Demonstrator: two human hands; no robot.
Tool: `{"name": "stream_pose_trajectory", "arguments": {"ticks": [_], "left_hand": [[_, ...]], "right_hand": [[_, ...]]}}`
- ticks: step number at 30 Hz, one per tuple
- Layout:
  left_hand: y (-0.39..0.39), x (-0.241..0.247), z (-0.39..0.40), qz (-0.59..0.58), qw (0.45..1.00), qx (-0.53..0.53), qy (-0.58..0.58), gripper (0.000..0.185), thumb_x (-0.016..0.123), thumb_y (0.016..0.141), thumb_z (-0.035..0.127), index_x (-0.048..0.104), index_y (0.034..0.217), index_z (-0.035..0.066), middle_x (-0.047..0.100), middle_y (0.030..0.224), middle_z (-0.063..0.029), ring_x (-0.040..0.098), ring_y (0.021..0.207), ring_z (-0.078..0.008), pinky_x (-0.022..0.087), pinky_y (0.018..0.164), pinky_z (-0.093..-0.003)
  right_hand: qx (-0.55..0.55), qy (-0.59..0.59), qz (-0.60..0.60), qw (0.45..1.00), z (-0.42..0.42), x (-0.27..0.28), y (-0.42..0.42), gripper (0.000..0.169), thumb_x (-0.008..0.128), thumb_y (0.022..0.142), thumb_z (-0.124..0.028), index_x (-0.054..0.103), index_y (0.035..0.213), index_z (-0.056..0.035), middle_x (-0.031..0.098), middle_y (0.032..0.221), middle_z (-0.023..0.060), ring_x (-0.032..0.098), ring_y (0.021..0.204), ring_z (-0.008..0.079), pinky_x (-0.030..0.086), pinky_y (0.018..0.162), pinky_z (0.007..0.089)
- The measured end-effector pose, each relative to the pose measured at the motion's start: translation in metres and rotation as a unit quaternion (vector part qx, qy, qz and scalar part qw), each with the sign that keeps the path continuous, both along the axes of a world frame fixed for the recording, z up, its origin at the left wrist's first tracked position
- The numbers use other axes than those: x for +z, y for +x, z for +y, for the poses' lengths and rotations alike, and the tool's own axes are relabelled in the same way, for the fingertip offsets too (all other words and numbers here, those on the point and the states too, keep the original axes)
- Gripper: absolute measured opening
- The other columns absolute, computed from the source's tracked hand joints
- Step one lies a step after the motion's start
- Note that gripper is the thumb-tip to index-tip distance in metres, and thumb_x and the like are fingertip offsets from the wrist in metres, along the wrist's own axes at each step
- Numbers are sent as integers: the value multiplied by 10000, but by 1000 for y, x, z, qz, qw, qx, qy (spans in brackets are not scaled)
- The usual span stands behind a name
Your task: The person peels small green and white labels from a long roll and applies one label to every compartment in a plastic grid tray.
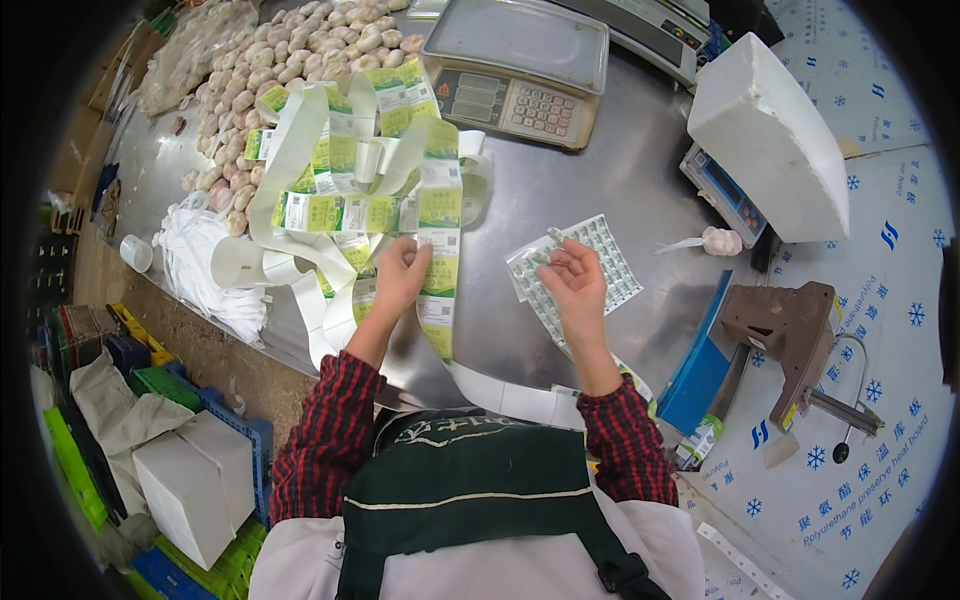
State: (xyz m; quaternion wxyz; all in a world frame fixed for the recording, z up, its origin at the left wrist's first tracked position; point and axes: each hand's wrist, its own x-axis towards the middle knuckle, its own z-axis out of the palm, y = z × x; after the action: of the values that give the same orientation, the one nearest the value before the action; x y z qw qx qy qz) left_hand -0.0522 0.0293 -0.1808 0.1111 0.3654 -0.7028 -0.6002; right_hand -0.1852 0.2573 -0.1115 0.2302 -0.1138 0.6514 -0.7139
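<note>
My left hand (pixel 403 274) is on a long strip of green and white printed labels (pixel 439 262), thumb and fingers closed at its edge. The strip loops in a tangled heap over the metal table and trails down past my apron. Held up between the fingertips of my right hand (pixel 576 281) is a small green and white sticker (pixel 556 236). Beneath that hand lies a sheet of small green stickers (pixel 619 274). Many garlic bulbs (pixel 262 64) are piled behind the label heap, and a bundle of white ties (pixel 202 262) lies left of it.
A weighing scale (pixel 517 109) stands at the back. To the right, a white foam block (pixel 769 142) rests on a second scale (pixel 724 199), near a single garlic bulb (pixel 721 241). A brown and blue device (pixel 780 330) sits at the right. A white box (pixel 195 480) and crates are lower left.
</note>
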Motion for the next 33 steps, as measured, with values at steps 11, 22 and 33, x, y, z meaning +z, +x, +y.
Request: {"name": "stream_pose_trajectory", "arguments": {"ticks": [11, 22, 33], "left_hand": [[8, 162, 41, 251, 955, 112, 115, 225, 579, 921, 142, 574, 1050, -42, 678, 866, -90, 586, 751, -55, 452, 652, -194], [27, 164, 60, 270, 952, 90, 113, 195, 602, 912, 136, 676, 957, -38, 661, 829, -10, 534, 714, -26, 425, 631, -186], [30, 185, 73, 325, 936, 40, 128, 204, 627, 889, 107, 655, 1037, -31, 666, 926, -25, 578, 806, -61, 466, 708, -219]], "right_hand": [[86, -37, 109, 990, -61, 78, 58, 806, 731, 704, 38, 257, 1354, -8, 435, 1146, 124, 631, 772, 155, 517, 783, 277], [112, 37, 210, 970, -52, 142, 47, 402, 715, 725, 15, 493, 1061, 7, 652, 786, 32, 542, 717, 79, 435, 712, 232], [115, -61, 110, 985, -62, 138, 50, 433, 686, 779, 11, 396, 1101, 8, 661, 820, 80, 618, 781, 109, 495, 718, 240]]}}
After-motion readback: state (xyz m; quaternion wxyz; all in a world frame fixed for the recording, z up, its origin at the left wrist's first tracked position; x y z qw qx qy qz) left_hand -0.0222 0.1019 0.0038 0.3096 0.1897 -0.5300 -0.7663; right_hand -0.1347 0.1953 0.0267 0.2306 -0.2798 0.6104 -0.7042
